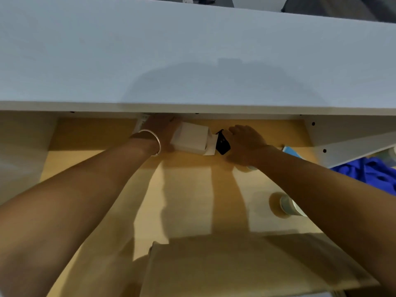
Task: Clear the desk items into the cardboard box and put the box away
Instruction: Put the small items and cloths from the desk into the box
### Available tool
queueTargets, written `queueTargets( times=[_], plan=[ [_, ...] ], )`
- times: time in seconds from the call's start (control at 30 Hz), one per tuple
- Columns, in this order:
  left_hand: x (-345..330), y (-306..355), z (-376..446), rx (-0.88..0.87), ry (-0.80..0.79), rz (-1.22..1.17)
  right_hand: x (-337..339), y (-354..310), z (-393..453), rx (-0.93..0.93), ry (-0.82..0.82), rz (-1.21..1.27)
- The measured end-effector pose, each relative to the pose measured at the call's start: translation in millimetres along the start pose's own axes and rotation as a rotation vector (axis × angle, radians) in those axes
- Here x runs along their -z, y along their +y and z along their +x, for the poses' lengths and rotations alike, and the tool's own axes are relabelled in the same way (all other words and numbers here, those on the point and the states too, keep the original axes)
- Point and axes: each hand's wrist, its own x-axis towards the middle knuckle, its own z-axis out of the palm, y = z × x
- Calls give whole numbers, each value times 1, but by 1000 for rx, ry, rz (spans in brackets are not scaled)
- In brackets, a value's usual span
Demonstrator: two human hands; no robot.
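An open cardboard box (188, 200) sits below the front edge of the white desk (192, 50). Both my arms reach into its far end. My left hand (159, 127), with a bangle on the wrist, holds the left side of a small white box (190, 138); its fingertips are hidden under the desk edge. My right hand (246, 143) curls its fingers round a black phone-like device (222, 143) that stands next to the white box. A roll of tape (288, 204) lies on the box floor under my right forearm.
A near flap of the cardboard box (235, 266) lies folded in front of me. A light-blue item (291, 151) peeks out by my right wrist. Blue cloth (368, 170) lies at the right, beyond a white desk panel (342, 136).
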Motion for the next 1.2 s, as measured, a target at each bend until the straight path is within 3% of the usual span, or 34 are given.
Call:
queueTargets(
  times=[0.23,0.5,0.7,0.97,1.07,1.2],
  plan=[
    [1,1,-50,66,-11,-66,-2,-11,25,83,-49,95],
    [9,9,-133,127,4,-87,10,-27,21,51,-164,-15],
    [28,15,-186,160,38,-115,31,-17,7,227,-231,-172],
    [39,27,-198,150,24,-98,23,-15,-5,170,-218,-163],
    [46,34,-195,134,52,-92,21,-17,-8,157,-173,-28],
    [66,43,-199,98,86,-54,31,-25,-34,129,-16,369]
  ],
)
